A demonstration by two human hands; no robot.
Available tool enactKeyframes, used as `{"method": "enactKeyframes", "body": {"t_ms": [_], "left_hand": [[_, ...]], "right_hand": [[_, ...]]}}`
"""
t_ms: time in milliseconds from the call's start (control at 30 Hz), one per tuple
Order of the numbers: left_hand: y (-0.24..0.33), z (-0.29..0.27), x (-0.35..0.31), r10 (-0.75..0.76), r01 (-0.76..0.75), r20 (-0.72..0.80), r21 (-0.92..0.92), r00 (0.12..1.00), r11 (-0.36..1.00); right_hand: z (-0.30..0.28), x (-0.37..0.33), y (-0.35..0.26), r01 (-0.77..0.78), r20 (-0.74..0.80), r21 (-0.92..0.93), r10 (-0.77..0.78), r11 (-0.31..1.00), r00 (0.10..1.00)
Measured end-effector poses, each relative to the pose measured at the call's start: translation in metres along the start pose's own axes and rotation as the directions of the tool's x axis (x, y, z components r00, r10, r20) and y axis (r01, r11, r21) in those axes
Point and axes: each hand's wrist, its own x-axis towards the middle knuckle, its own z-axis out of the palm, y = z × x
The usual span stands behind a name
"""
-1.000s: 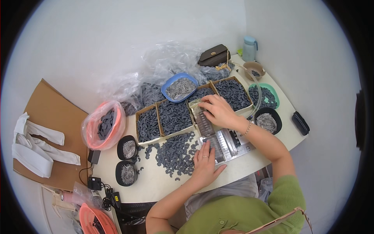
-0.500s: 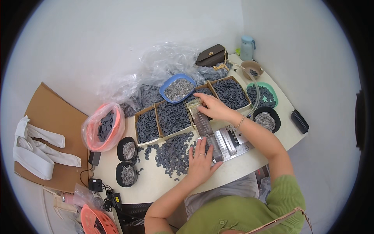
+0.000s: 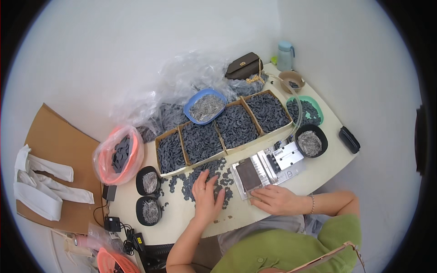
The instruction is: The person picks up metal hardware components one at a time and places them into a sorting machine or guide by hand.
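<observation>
My left hand (image 3: pixel 207 195) is over the loose pile of small dark grey plastic pieces (image 3: pixel 190 184), its fingers and thumb apart and nothing visible between them. My right hand (image 3: pixel 274 200) lies at the near edge of a metal fixture (image 3: pixel 264 164), its fingers close together and palm down. Their tips are beside the near end of a flat dark brown block (image 3: pixel 249 175) on the fixture. A row of thin light pins or teeth borders that block on its right. What lies under the right fingers is hidden.
Behind the pile stand cardboard boxes (image 3: pixel 200 140) of dark pieces. A blue tray (image 3: pixel 185 109) of metal pins rests on their back edge. Black bowls of pins (image 3: pixel 138 182) stand at left, another black bowl (image 3: pixel 325 141) at right. A clear hose (image 3: pixel 299 107) arches behind the fixture.
The long clear ribbed tray both hands held is no longer visible. My right hand came down from the boxes to the fixture's near edge; my left moved left onto the pile.
</observation>
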Motion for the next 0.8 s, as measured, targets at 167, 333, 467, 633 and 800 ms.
{"method": "enactKeyframes", "body": {"t_ms": [167, 333, 467, 633, 800], "left_hand": [[0.003, 0.006, 0.000, 0.085, -0.085, 0.055, -0.001, 0.995, 0.996], [0.001, 0.006, -0.007, 0.103, -0.101, 0.122, -0.023, 0.987, 0.995], [0.001, 0.012, -0.007, 0.160, -0.145, 0.137, -0.112, 0.978, 0.983], [0.021, 0.030, -0.002, 0.389, -0.394, 0.106, 0.030, 0.915, 0.919], [0.046, 0.045, 0.010, 0.384, -0.415, 0.158, 0.328, 0.910, 0.849]], "right_hand": [[-0.007, 0.008, -0.012, -0.021, 0.104, 0.012, 0.020, 1.000, 0.994], [-0.005, 0.009, -0.004, 0.054, 0.073, -0.053, -0.050, 0.997, 0.996], [-0.001, 0.010, 0.023, 0.102, -0.080, -0.029, -0.104, 0.994, 0.991], [0.000, 0.062, 0.091, -0.363, -0.090, 0.210, 0.388, 0.908, 0.917], [0.042, 0.087, 0.138, -0.578, 0.047, 0.559, 0.673, 0.595, 0.738]]}}
